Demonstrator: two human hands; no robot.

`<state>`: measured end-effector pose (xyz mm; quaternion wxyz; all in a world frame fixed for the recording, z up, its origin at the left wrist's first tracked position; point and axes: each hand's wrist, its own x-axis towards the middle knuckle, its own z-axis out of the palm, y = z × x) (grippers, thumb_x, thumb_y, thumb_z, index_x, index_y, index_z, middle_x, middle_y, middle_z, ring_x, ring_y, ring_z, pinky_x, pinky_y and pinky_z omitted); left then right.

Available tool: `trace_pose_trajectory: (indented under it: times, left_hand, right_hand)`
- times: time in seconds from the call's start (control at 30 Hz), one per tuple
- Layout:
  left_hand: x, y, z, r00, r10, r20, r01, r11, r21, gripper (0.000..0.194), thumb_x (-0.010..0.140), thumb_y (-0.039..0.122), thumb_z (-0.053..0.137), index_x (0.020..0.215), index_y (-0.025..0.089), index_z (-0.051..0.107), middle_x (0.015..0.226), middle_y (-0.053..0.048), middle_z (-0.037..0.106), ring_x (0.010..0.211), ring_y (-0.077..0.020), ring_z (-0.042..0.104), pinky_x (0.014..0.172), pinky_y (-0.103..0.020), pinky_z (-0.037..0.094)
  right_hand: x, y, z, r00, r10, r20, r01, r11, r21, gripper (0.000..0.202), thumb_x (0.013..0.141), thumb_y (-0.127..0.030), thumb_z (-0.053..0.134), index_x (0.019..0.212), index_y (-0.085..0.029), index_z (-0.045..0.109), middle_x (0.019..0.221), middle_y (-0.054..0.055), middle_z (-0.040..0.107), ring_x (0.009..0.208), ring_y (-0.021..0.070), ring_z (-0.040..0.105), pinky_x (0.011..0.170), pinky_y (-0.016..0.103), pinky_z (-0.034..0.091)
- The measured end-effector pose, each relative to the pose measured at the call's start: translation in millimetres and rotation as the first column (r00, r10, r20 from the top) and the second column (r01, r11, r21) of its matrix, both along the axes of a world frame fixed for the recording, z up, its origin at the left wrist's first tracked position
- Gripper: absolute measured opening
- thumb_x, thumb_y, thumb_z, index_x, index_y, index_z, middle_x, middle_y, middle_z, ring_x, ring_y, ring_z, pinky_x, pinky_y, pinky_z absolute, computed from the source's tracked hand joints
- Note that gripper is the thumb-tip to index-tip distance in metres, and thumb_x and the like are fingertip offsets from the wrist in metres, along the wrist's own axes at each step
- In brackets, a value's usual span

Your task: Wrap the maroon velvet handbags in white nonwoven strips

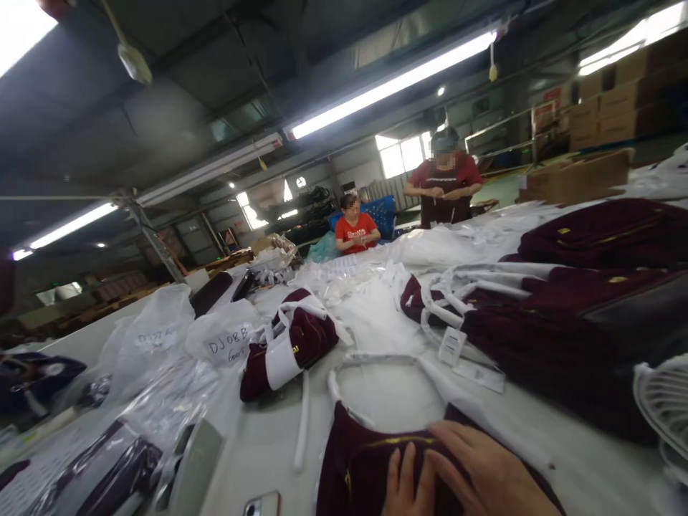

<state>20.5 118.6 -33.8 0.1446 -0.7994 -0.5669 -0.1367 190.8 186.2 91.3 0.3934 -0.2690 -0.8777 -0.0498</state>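
Note:
A dark maroon bag (355, 459) with a gold zipper lies at the bottom centre, its white-wrapped handle looping up onto the table. On the bag's front rests my left hand (409, 484), its fingers spread over the fabric just below the zipper. My right hand (478, 466) lies on the bag's upper right part, fingers stretched out, with its fingertips near the zipper and close to my left hand. Both palms are partly out of view or turned away.
A smaller maroon bag (306, 337) sits ahead on the white table (250, 444). Several maroon bags (542, 330) are piled at right, beside a white fan (666, 401). Plastic bags (220, 333) and a phone (262, 504) are at left. Two people (357, 233) work across the table.

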Motion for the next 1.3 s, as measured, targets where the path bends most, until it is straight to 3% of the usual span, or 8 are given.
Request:
trace_pose_trajectory:
  times: [0.13, 0.3, 0.43, 0.53, 0.7, 1.03, 1.17, 1.3]
  left_hand:
    - [-5, -28, 56.8, 0.986, -0.166, 0.019, 0.167, 0.983, -0.071, 0.093, 0.082, 0.075, 0.049, 0.156, 0.027, 0.018, 0.161, -0.019, 0.019, 0.146, -0.0454, 0.020, 0.109, -0.066, 0.035]
    - [-8, -27, 61.8, 0.974, -0.155, 0.164, 0.172, 0.981, -0.092, 0.085, 0.083, 0.069, 0.053, 0.141, 0.007, 0.045, 0.151, -0.024, 0.039, 0.146, -0.0419, 0.024, 0.116, -0.065, 0.026]
    - [-16, -29, 80.1, 0.959, -0.121, 0.257, 0.154, 0.982, -0.113, 0.046, 0.095, 0.040, 0.046, 0.124, 0.007, 0.058, 0.140, -0.019, 0.054, 0.137, -0.0275, 0.043, 0.119, -0.048, 0.032]
    - [-28, -32, 98.2, 0.989, -0.035, 0.145, 0.054, 0.991, -0.127, 0.043, 0.099, 0.032, 0.038, 0.132, 0.009, 0.053, 0.144, -0.017, 0.051, 0.138, -0.0249, 0.043, 0.119, -0.046, 0.032]
    - [-40, -41, 82.6, 0.994, 0.014, -0.107, -0.034, 0.982, -0.186, 0.066, 0.096, 0.050, 0.044, 0.150, 0.013, 0.033, 0.157, -0.020, 0.030, 0.147, -0.0361, 0.024, 0.118, -0.059, 0.023]
    - [-40, -44, 60.2, 0.997, 0.072, -0.043, -0.076, 0.989, -0.123, 0.067, 0.095, 0.049, 0.043, 0.151, 0.014, 0.030, 0.160, -0.018, 0.026, 0.149, -0.0343, 0.020, 0.120, -0.057, 0.019]
    - [-50, -41, 70.1, 0.998, 0.017, 0.063, -0.006, 0.985, -0.174, 0.061, 0.096, 0.038, 0.042, 0.150, 0.010, 0.031, 0.159, -0.018, 0.028, 0.149, -0.0316, 0.020, 0.121, -0.055, 0.019]
    - [-77, -70, 91.5, 0.942, -0.058, 0.329, 0.110, 0.984, -0.140, 0.052, 0.095, 0.031, 0.046, 0.144, 0.017, 0.038, 0.154, -0.014, 0.039, 0.148, -0.0233, 0.026, 0.122, -0.050, 0.022]
  right_hand:
    - [-20, 1, -36.8, 0.959, 0.162, 0.234, -0.119, 0.975, -0.186, 0.044, 0.098, -0.041, 0.044, 0.129, -0.014, 0.061, 0.130, 0.013, 0.063, 0.122, 0.0283, 0.058, 0.101, 0.049, 0.050]
    - [-19, 7, -83.2, 0.940, 0.211, 0.268, -0.105, 0.927, -0.360, 0.056, 0.103, -0.045, 0.029, 0.140, -0.008, 0.050, 0.143, 0.016, 0.052, 0.133, 0.0272, 0.048, 0.110, 0.053, 0.040]
    - [-24, 9, -83.9, 0.942, 0.208, 0.262, -0.092, 0.915, -0.393, 0.060, 0.104, -0.047, 0.024, 0.141, -0.007, 0.049, 0.143, 0.017, 0.051, 0.134, 0.0277, 0.046, 0.111, 0.053, 0.037]
    - [-26, 8, -82.1, 0.945, 0.183, 0.271, -0.064, 0.915, -0.398, 0.059, 0.103, -0.048, 0.025, 0.141, -0.008, 0.048, 0.143, 0.016, 0.052, 0.133, 0.0275, 0.047, 0.112, 0.051, 0.036]
    - [-27, 4, -82.2, 0.940, 0.163, 0.299, -0.049, 0.934, -0.355, 0.057, 0.103, -0.046, 0.030, 0.140, -0.007, 0.049, 0.142, 0.017, 0.052, 0.134, 0.0278, 0.047, 0.112, 0.049, 0.035]
    - [-29, -2, -69.3, 0.968, 0.172, 0.185, -0.169, 0.985, -0.033, 0.046, 0.099, -0.036, 0.046, 0.129, -0.004, 0.057, 0.139, 0.022, 0.053, 0.131, 0.0330, 0.048, 0.107, 0.051, 0.040]
    - [-25, -29, -58.3, 0.903, 0.398, 0.163, -0.411, 0.910, 0.053, 0.049, 0.091, -0.048, 0.059, 0.120, -0.008, 0.063, 0.120, 0.019, 0.064, 0.117, 0.0321, 0.055, 0.100, 0.050, 0.046]
    - [-19, -47, -63.6, 0.837, 0.446, 0.317, -0.453, 0.890, -0.055, 0.064, 0.087, -0.049, 0.064, 0.137, -0.011, 0.054, 0.128, 0.021, 0.059, 0.119, 0.0351, 0.053, 0.100, 0.055, 0.046]
